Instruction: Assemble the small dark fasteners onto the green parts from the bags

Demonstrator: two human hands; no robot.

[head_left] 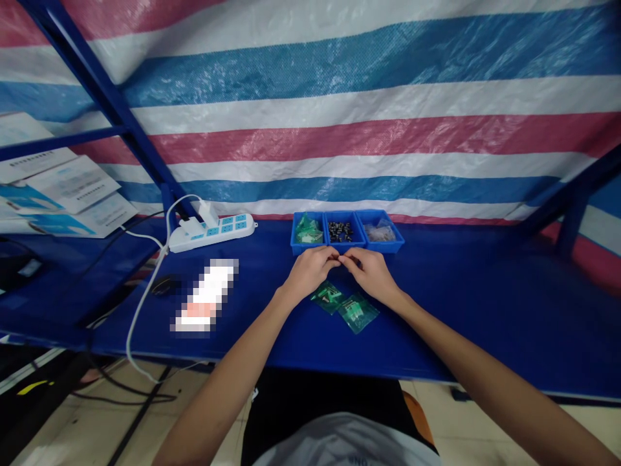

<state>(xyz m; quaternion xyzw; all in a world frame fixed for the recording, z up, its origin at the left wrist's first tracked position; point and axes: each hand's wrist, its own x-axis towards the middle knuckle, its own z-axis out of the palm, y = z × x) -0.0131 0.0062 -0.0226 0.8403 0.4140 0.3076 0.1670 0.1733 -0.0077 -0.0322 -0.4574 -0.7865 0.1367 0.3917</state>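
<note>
My left hand (313,270) and my right hand (367,270) meet fingertip to fingertip in front of three joined blue bins. Both are closed in a pinch; whatever they hold is too small to name. The left bin (307,230) has green bags in it, the middle bin (341,232) small dark and silvery parts, the right bin (380,233) clear bags. Below my hands, two green packets lie on the blue table: one (328,298) beside my left hand, the other (358,313) nearer to me. Pale pieces show inside both.
A white power strip (213,233) with plugs and a white cable is at the left rear. A blurred-out white and pink object (206,296) lies before it. White boxes (68,191) are stacked far left. A striped sheet (339,142) hangs behind the blue table (475,291).
</note>
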